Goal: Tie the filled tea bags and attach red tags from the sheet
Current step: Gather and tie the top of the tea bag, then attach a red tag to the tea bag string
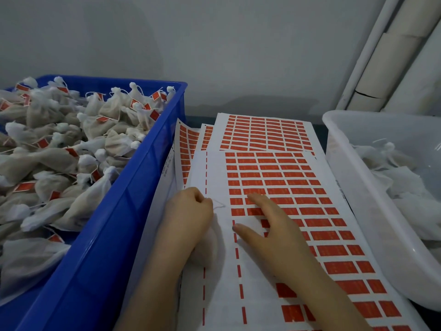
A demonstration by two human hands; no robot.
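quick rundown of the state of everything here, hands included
left hand: fingers curled, pinching a thin white string, over a white tea bag
right hand: open, fingers spread flat on the top sheet of red tags
top sheet of red tags: partly used, tags missing near the hands
blue plastic crate: piled with tied, tagged bags
white plastic tub: holds untagged bags

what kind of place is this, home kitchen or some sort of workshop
Most likely a small hand-packing workstation, not a kitchen. A blue crate is heaped with tied, tagged tea bags, sheets of red tags cover the surface, and a white tub holds more bags.
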